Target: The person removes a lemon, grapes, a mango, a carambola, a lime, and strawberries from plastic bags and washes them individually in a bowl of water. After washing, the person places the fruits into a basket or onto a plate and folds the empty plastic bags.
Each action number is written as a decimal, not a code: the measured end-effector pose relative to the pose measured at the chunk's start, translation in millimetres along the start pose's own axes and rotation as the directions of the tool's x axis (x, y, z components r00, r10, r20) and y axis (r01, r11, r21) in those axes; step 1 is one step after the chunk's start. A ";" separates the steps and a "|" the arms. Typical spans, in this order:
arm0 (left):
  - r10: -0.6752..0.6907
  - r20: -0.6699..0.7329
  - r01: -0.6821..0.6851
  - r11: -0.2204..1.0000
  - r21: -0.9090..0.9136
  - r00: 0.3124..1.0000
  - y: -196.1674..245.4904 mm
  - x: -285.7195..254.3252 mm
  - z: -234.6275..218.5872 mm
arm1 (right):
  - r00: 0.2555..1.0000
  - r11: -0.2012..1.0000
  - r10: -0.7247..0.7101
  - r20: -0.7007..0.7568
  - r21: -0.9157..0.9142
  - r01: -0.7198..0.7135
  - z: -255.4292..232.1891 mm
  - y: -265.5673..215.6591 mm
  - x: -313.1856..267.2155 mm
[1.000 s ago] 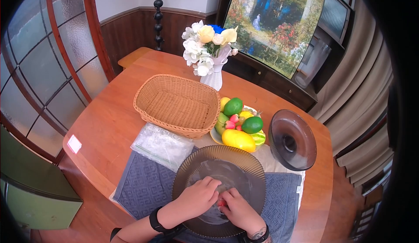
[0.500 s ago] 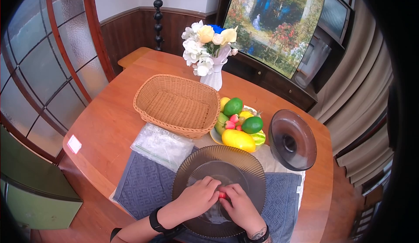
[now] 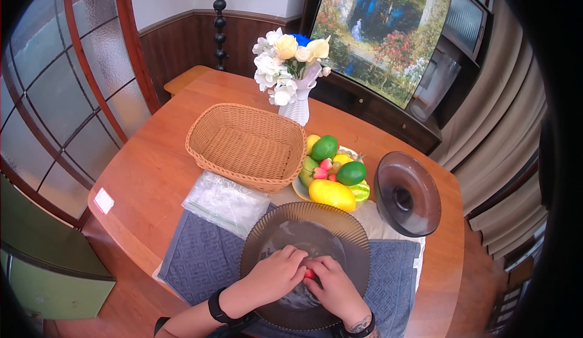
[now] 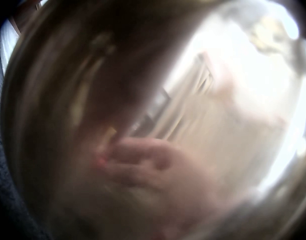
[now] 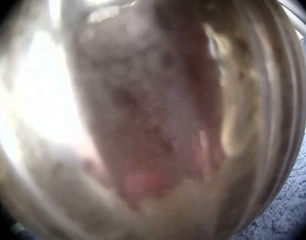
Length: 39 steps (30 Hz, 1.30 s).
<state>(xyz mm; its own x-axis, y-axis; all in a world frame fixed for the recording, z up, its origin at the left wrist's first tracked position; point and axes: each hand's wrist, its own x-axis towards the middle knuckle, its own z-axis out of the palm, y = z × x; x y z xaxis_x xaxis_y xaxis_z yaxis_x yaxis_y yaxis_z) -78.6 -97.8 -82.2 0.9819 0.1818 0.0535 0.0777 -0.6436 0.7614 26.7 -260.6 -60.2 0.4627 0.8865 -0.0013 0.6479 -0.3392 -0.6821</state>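
Both hands are inside a smoky, ribbed glass bowl [image 3: 261, 232] with water in it, at the near side of the table. Between the fingertips of the left hand [image 3: 276, 275] and right hand [image 3: 335, 287], a small red fruit [image 3: 310, 273] shows in part. Fingers and thumbs of both hands curl in on it from either side and hide the rest. In the left wrist view, the blurred bowl wall [image 4: 58, 150] fills the frame, with a hand [image 4: 168, 172] showing through it. The right wrist view is similarly blurred by the glass [image 5: 263, 125].
Behind the bowl are a plate of fruit [image 3: 333, 195], a wicker basket [image 3: 243, 144] and a clear plastic bag [image 3: 226, 202]. A second dark glass bowl [image 3: 407, 195] stands right. A blue towel [image 3: 203, 253] lies underneath. Farther back is a vase of flowers [image 3: 296, 108].
Over the past second the right hand has shifted slightly up and the red fruit has moved up a little between the fingers. The look of the water has changed; the left hand hardly moves.
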 end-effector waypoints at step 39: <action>-0.065 0.344 0.023 0.992 0.124 0.937 -5.6 -5.6 0.2 | 0.917 1.000 -0.014 0.398 0.028 0.003 3.1 2.1 -1.9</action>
<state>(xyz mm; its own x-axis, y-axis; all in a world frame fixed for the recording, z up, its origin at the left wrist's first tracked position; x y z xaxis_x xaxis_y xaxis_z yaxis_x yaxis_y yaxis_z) -84.5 -95.3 -86.8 0.9743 -0.0436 -0.2209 0.1209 -0.7266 0.6764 25.3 -262.0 -64.0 0.1748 0.9433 -0.2823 0.6324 -0.3274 -0.7020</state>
